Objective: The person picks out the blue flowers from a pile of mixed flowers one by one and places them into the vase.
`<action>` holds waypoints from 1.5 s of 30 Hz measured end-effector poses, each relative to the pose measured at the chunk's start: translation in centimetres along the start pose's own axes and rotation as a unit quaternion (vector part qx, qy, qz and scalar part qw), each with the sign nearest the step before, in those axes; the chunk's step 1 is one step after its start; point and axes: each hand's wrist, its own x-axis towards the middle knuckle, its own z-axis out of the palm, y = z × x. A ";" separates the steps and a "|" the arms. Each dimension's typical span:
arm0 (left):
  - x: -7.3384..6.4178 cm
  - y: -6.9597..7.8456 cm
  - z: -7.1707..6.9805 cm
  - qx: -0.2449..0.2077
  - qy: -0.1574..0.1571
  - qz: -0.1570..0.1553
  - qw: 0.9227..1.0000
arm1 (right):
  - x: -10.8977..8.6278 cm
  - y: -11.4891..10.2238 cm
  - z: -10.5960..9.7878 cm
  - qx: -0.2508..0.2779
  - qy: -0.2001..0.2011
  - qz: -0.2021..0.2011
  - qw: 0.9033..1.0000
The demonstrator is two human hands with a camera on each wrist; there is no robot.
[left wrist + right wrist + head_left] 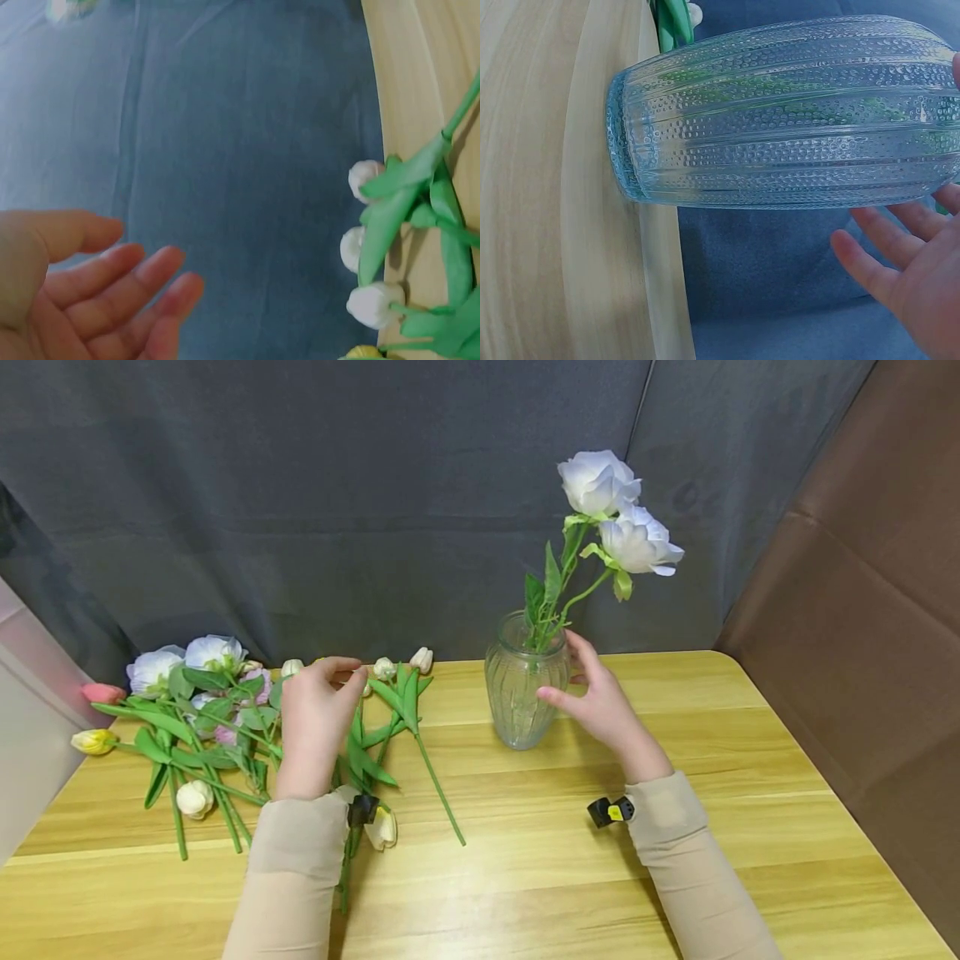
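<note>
A ribbed clear glass vase [525, 693] stands upright on the table. Two white flowers [637, 539] rise from it on green stems, leaning right. My right hand [603, 702] holds the vase's right side, thumb across the front and fingers behind near the neck. In the right wrist view, the fingers [889, 247] are spread loosely along the vase's side, one fingertip standing off the glass. My left hand [318, 722] is raised over the flowers at left, fingers gently bent. Nothing shows between its thumb and fingers in the left wrist view.
White tulips [411, 702] with green stems lie left of the vase. Further left is a pile of white blooms [213, 653], green leaves, a yellow tulip [94, 742] and a pink tulip [103, 693]. Behind the wooden table [525, 877] hangs a dark curtain [337, 510].
</note>
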 end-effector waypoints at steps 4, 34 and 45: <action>0.1 -0.8 -0.6 -0.001 0.053 -0.015 0.998 | -0.1 -0.2 -0.1 -0.002 0.000 0.002 1.000; 0.9 -8.6 -4.0 0.099 0.005 -0.160 0.982 | 0.0 0.1 0.0 0.002 0.002 -0.005 1.000; 1.0 -10.8 -4.3 0.094 0.026 -0.191 0.977 | -0.1 -0.1 0.0 0.000 0.001 -0.001 1.000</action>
